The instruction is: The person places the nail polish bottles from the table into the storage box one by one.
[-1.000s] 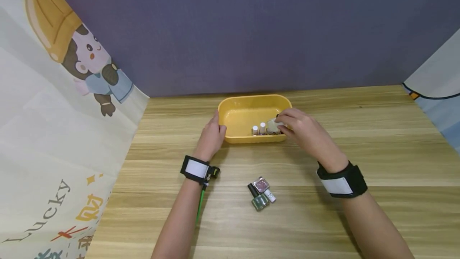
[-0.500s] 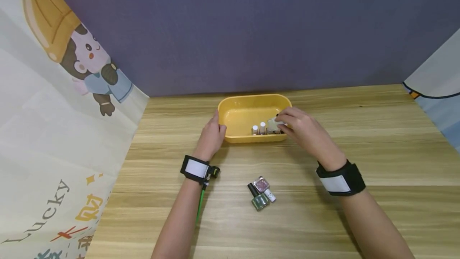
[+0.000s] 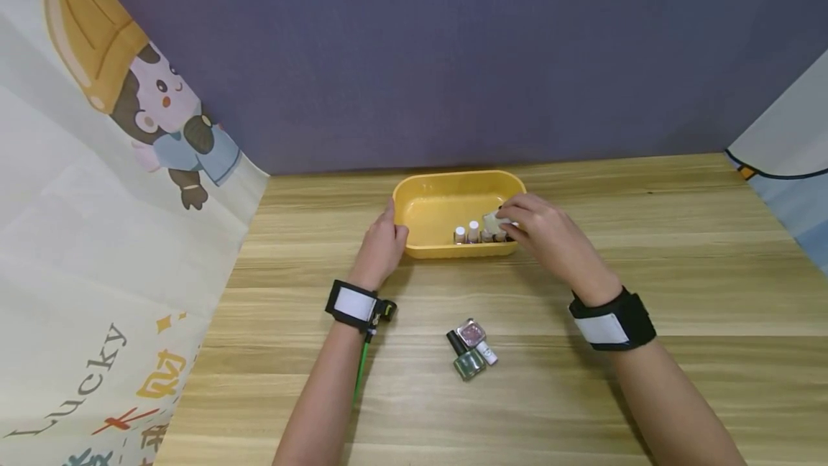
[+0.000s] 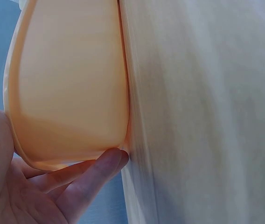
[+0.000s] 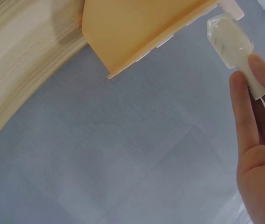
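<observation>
A yellow plastic basin (image 3: 433,251) stands near the back of the table. My left hand (image 3: 379,250) grips its left end, and in the left wrist view the fingers (image 4: 88,182) lie against the outside of its wall. Over the basin's right part, my right hand (image 3: 550,239) pinches a nail polish bottle (image 5: 228,39) with pale, whitish polish by its white cap (image 5: 254,84). Its glass end points up and away from the fingertips. Several small white-capped bottles (image 3: 474,231) stand inside along the front wall; the right hand partly hides those furthest right.
In front of the basin, a green nail polish bottle with a black cap (image 3: 468,363) and a pink glittery one with a white cap (image 3: 471,332) lie together on the wooden table (image 3: 550,394). A dark blue-grey panel (image 3: 453,63) rises behind the table; a printed curtain (image 3: 77,221) hangs at left.
The pale bottle in my right hand has shifted up very slightly, and a bit more of the bottles below it shows. My left hand stays on the basin.
</observation>
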Action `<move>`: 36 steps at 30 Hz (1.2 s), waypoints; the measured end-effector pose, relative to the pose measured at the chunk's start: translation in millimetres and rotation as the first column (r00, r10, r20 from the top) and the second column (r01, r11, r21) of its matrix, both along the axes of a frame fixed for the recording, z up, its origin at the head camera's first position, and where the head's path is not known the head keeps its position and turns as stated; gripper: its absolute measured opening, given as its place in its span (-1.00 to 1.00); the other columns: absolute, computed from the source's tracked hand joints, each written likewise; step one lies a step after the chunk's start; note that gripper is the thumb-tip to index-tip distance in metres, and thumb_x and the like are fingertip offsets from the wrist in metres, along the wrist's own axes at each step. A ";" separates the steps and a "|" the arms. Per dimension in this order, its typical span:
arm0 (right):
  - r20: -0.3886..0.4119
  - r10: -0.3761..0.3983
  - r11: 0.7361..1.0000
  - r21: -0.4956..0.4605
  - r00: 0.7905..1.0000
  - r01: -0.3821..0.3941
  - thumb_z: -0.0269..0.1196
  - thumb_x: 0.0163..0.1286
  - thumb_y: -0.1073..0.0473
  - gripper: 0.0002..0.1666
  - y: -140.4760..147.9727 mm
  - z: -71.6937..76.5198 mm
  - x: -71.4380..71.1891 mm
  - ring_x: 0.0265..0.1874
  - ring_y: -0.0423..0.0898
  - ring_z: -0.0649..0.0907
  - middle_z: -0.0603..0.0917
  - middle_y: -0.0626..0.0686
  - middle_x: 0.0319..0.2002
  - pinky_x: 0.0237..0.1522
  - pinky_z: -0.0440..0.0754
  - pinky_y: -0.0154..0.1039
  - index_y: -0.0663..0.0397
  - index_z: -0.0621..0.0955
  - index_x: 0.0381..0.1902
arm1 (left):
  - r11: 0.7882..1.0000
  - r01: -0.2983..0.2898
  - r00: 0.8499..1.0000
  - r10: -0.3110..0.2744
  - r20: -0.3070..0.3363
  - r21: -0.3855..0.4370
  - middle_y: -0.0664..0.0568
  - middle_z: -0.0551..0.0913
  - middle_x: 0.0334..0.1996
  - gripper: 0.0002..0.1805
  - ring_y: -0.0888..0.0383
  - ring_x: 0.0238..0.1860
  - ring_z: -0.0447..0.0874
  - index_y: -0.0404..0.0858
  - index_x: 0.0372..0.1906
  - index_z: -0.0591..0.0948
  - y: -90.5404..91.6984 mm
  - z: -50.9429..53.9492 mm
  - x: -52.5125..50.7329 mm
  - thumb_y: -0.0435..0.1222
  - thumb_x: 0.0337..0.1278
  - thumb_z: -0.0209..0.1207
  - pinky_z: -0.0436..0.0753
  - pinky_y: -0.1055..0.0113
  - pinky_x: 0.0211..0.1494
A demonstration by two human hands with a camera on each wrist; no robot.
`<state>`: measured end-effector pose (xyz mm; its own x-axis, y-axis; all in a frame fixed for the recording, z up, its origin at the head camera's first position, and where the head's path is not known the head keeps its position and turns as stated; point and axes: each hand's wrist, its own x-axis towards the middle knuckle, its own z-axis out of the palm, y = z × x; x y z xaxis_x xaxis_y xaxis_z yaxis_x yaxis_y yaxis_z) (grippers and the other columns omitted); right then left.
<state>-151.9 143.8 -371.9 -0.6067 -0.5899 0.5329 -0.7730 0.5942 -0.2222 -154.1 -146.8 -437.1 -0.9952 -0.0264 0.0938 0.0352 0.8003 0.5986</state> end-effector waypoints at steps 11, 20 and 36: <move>-0.007 -0.006 1.000 -0.010 1.000 0.006 0.43 0.15 0.38 -0.78 0.1 -5.0 -3.0 -0.21 0.03 0.68 0.69 0.14 -0.21 -0.19 0.71 -0.12 0.28 0.73 -0.20 | 1.000 0.008 1.000 -0.008 0.004 0.003 -0.23 0.36 0.42 -0.30 0.07 -0.49 0.43 -0.37 0.56 0.02 -0.3 0.3 0.4 -0.23 0.42 -0.12 0.51 0.26 -0.36; -0.005 -0.022 1.000 -0.019 1.000 0.022 0.41 0.17 0.40 -0.79 -0.3 -9.0 -6.5 -0.20 0.02 0.67 0.69 0.14 -0.21 -0.17 0.71 -0.12 0.28 0.73 -0.20 | 1.000 0.011 1.000 -0.011 -0.003 0.005 -0.22 0.33 0.44 -0.29 0.07 -0.46 0.41 -0.36 0.56 0.02 -0.5 -0.4 0.1 -0.23 0.41 -0.13 0.49 0.27 -0.34; -0.029 -0.020 0.999 -0.046 0.999 0.019 0.41 0.18 0.40 -0.82 0.0 -11.5 -12.7 -0.22 0.02 0.66 0.68 0.14 -0.22 -0.19 0.70 -0.12 0.29 0.73 -0.22 | 1.000 0.006 1.000 -0.006 -0.006 0.013 -0.21 0.42 0.36 -0.29 0.13 -0.60 0.36 -0.36 0.56 0.04 -0.2 0.8 0.8 -0.23 0.41 -0.12 0.47 0.29 -0.47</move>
